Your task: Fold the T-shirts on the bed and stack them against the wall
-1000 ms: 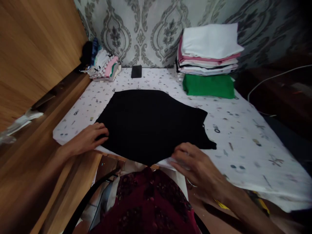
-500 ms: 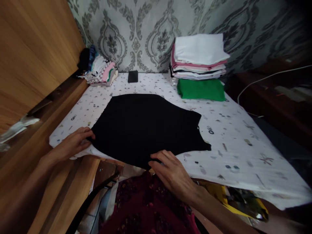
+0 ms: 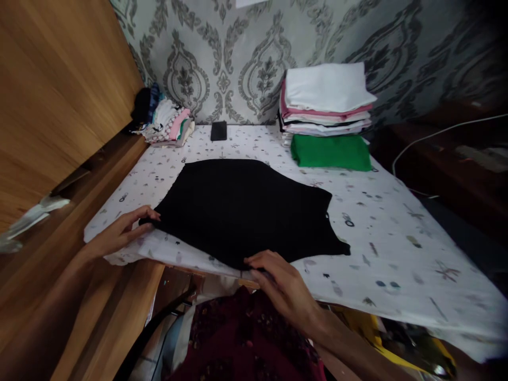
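A black garment (image 3: 246, 209) lies spread flat on a table covered by a white patterned cloth (image 3: 389, 227). My left hand (image 3: 119, 233) pinches the garment's near left corner at the table's left edge. My right hand (image 3: 281, 283) grips the garment's near bottom corner at the table's front edge, fingers curled over the fabric. Both hands are closed on the cloth.
A tall stack of folded white and pink clothes (image 3: 325, 100) sits at the back right, with a folded green piece (image 3: 331, 152) in front of it. A heap of mixed clothes (image 3: 164, 121) and a small black object (image 3: 218, 130) lie at the back left. A wooden panel (image 3: 51, 95) stands on the left.
My right hand slid left along the front edge to the garment's bottom corner and took hold. My left hand shifted to the left corner. The garment was drawn slightly back onto the table.
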`<action>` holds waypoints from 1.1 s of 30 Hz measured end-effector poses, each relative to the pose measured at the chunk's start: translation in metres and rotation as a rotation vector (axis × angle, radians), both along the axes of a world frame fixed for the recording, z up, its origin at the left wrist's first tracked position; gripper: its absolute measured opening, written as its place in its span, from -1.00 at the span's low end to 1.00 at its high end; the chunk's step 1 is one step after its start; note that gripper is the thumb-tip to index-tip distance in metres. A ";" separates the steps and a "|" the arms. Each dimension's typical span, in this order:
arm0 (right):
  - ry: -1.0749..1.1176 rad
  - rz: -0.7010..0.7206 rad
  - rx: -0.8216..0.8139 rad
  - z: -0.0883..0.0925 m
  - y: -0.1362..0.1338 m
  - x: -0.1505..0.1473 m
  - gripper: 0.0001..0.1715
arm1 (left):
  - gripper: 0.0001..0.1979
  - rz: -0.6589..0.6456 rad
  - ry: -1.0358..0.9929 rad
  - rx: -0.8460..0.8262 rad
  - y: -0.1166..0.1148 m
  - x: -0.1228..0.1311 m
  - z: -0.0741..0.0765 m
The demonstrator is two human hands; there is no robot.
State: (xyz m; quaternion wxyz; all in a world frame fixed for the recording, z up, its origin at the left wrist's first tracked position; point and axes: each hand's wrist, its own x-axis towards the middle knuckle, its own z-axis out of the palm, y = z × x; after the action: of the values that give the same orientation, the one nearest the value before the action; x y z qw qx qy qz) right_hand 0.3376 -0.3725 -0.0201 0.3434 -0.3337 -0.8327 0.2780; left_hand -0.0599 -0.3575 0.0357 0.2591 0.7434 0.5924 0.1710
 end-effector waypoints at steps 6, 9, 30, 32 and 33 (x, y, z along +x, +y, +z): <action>-0.014 -0.240 -0.227 0.020 0.056 -0.005 -0.72 | -0.64 0.175 -0.138 0.090 0.045 0.011 -0.008; -0.315 -0.314 -0.148 0.018 0.083 -0.006 -0.85 | -0.65 0.207 -0.006 0.066 0.070 0.014 -0.018; -0.558 0.094 0.148 0.011 0.197 -0.038 -0.86 | -0.82 0.595 0.370 0.107 0.236 0.022 -0.031; -0.504 0.129 0.087 0.012 0.198 -0.034 -0.88 | -0.85 0.578 0.396 0.096 0.237 0.012 -0.029; -0.462 0.136 0.057 0.012 0.200 -0.033 -0.89 | -0.86 0.556 0.403 0.078 0.236 0.010 -0.029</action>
State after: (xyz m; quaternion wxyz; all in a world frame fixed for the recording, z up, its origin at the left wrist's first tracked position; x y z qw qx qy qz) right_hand 0.3047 -0.1722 -0.0077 0.1335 -0.3220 -0.9172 0.1932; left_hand -0.0504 -0.1213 0.0064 0.0516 0.5816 0.8047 0.1074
